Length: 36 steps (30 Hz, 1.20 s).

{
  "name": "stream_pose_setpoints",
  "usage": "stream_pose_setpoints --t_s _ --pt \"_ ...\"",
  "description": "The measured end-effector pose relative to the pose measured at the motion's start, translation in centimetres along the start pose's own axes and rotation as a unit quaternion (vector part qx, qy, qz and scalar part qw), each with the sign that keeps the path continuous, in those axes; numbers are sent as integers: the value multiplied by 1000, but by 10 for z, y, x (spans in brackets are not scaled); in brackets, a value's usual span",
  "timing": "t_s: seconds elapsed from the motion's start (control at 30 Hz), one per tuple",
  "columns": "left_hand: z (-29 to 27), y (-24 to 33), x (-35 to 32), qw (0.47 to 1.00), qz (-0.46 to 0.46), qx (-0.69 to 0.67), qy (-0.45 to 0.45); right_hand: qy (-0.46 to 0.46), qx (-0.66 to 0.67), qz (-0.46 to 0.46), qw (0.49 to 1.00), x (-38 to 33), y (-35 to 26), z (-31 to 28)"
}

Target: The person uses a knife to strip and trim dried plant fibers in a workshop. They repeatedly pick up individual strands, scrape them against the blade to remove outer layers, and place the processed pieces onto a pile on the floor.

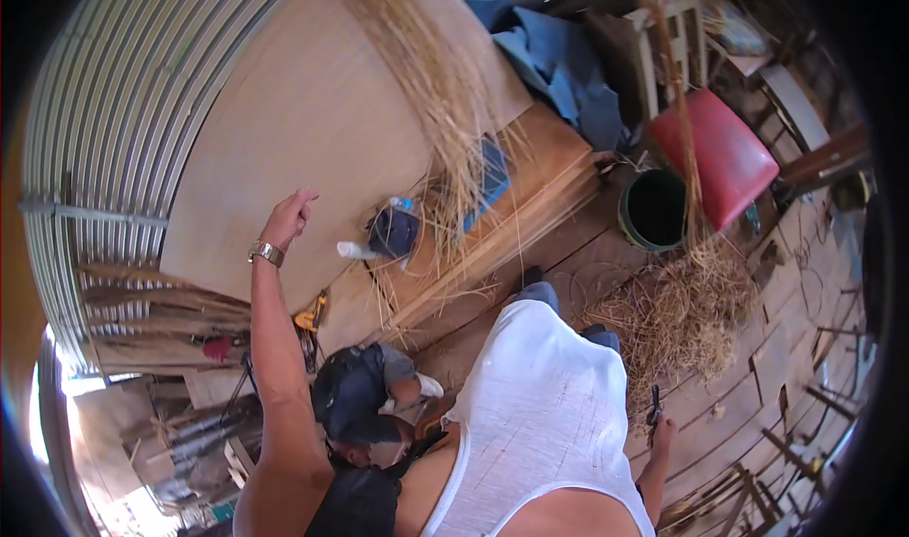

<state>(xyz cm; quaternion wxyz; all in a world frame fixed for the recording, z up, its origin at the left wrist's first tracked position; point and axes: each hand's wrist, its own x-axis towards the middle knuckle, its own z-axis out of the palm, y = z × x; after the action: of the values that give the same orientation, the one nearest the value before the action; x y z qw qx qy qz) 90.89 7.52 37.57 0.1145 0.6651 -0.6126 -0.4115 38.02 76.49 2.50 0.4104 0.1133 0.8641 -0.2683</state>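
Observation:
My left hand (288, 219), with a metal watch (266, 253) on its wrist, is raised over a broad tan board (303, 120). Its fingers are loosely bent and apart, and no object shows in them. Low at my right side, my right hand (665, 433) is closed on a small black-handled tool (655, 402); its exact kind is too small to make out. A long bundle of dry straw (450, 111) lies across the board. Beside its lower end sit a dark blue cloth item (392, 231) and a white roll-like piece (355, 250).
A person (365, 390) crouches at the left below the board, near a yellow power tool (311, 314). Loose straw (686, 314) is heaped on the plank floor at right, by a dark green bucket (653, 213) and a red-seated chair (715, 153). Corrugated metal sheeting (123, 111) lines the left.

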Motion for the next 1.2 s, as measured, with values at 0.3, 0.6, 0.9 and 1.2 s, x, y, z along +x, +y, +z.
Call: stream_pose_setpoints --t_s 0.3,0.6,0.9,1.2 --pt "-71 -157 74 995 -42 -71 -55 -25 -15 -36 999 -25 -82 69" --pt "-29 -148 148 981 -41 -151 -117 20 -96 -77 992 -91 -162 113" --pt "-16 -139 186 966 7 -188 -176 55 -135 -35 989 -147 -152 114" --pt "-18 -258 319 946 -16 323 -8 64 -113 -25 991 -168 -152 127"
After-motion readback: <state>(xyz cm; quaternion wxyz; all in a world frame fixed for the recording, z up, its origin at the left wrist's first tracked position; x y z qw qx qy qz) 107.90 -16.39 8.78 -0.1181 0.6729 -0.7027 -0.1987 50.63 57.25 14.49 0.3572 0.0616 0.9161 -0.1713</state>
